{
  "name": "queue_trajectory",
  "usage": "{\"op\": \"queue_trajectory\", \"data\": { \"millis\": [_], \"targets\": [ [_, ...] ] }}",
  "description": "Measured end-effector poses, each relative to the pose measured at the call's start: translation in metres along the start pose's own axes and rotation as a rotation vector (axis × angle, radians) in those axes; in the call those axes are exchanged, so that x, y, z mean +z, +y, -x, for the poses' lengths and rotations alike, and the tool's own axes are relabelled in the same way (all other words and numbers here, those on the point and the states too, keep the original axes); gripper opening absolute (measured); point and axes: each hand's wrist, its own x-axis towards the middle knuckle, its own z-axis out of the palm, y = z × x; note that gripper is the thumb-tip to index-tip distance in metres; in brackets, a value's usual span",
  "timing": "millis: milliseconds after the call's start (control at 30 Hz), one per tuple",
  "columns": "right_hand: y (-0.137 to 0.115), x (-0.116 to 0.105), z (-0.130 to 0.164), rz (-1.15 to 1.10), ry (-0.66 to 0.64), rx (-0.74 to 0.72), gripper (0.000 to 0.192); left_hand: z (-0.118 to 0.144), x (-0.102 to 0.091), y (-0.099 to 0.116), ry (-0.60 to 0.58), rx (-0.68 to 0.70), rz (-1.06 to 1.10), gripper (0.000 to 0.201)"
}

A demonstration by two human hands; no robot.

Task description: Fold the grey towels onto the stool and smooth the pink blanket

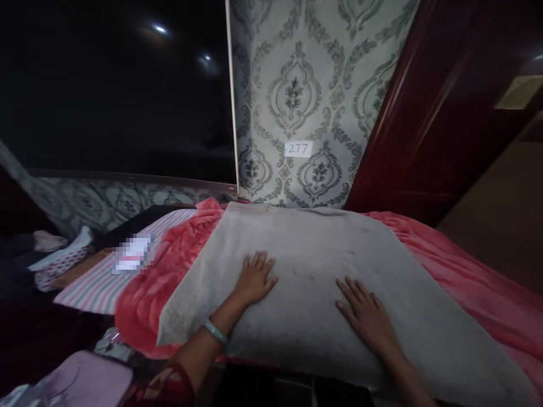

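Observation:
A light grey cloth point(305, 243) lies spread out in front of me, with a few darker marks on it. My left hand point(255, 277) rests palm down on its left half, fingers spread; a pale bangle point(215, 330) circles that wrist. On the right half, my right hand point(363, 312) lies flat too, fingers stretched out and pointing away from me. Neither hand grips anything. Beneath the cloth, a plush red-pink blanket point(169, 265) shows on the left and reaches out on the right as well.
A striped cloth point(91, 291) lies left of the blanket, with a blurred white item on it. Behind are a large dark screen point(119, 102) and patterned wallpaper point(292, 68) bearing a paper label point(298, 148) reading 277. A dark red door frame point(407, 124) stands right; a pinkish lid-like object point(87, 379) sits lower left.

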Motion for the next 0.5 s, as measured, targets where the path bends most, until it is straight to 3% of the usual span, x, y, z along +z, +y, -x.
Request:
{"op": "queue_trajectory", "data": {
  "millis": [133,233,367,500],
  "targets": [
    [0.006,0.010,-0.001,-0.026,0.048,-0.024,0.063,0.001,0.003,-0.003,0.026,-0.078,0.034,0.070],
    [0.010,0.014,-0.001,-0.039,0.091,-0.053,0.063,0.003,-0.003,-0.022,-0.014,-0.150,0.012,0.072],
    [0.014,0.018,0.000,-0.046,0.108,-0.066,0.065,0.014,-0.025,-0.079,-0.020,-0.288,-0.057,0.071],
    [0.016,0.022,-0.001,-0.049,0.123,-0.058,0.067,0.035,-0.049,-0.135,0.058,-0.573,-0.003,0.062]
  ]
}}
